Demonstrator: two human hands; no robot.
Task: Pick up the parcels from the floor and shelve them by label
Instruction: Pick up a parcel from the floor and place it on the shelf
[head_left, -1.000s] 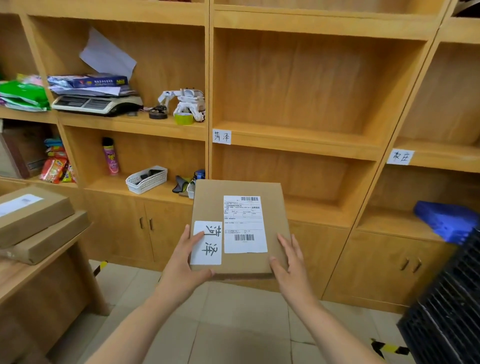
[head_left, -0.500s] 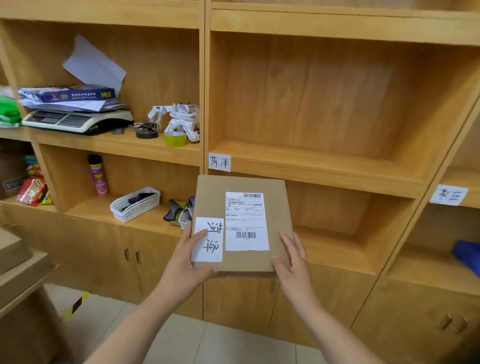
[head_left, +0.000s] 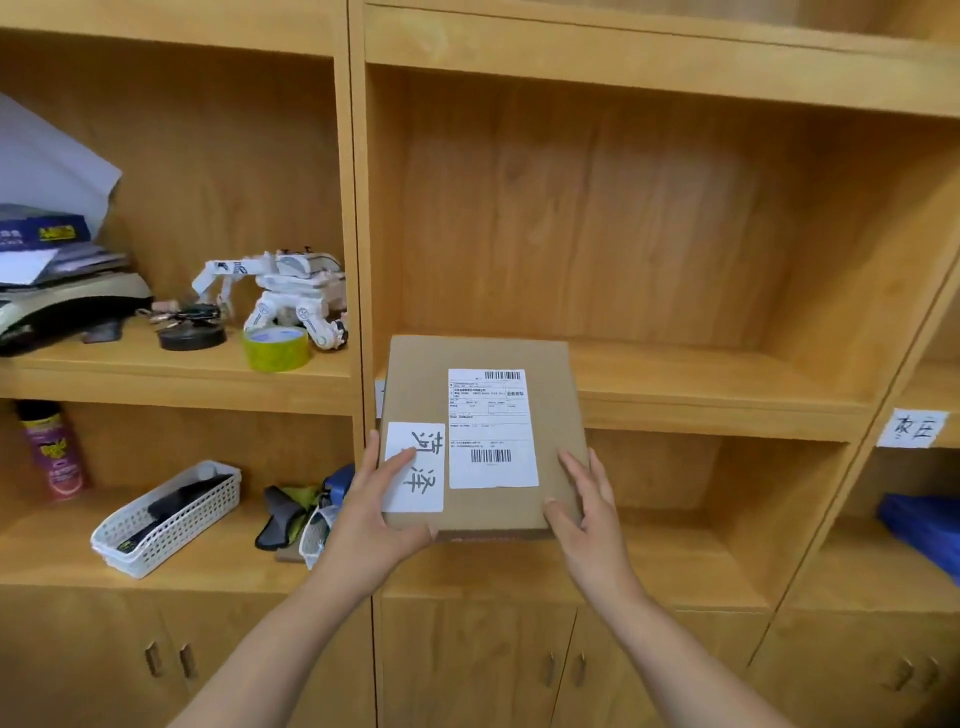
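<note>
Wooden shelving (head_left: 649, 410) fills view w/ an empty bay at 12 o'clock; left hand (head_left: 371, 525) & right hand (head_left: 589, 519) clasp the parcel (head_left: 483, 436) at its near corners, front edge over the lip, shelving step, likely next: slide fwd, let go.

Middle bay open at 12 o'clock, left bay crowded.
Parcel (head_left: 483, 436) sits at the front lip of the bare middle shelf (head_left: 727, 384), with free board behind it and toward 2 o'clock. Upright divider (head_left: 358, 260) walls off 10 o'clock, where a tape roll (head_left: 275, 347), toy robot (head_left: 280, 296) and scale (head_left: 62, 312) fill the board. At 8 o'clock a white basket (head_left: 166, 519) and spray can (head_left: 52, 452) block the lower shelf.
</note>
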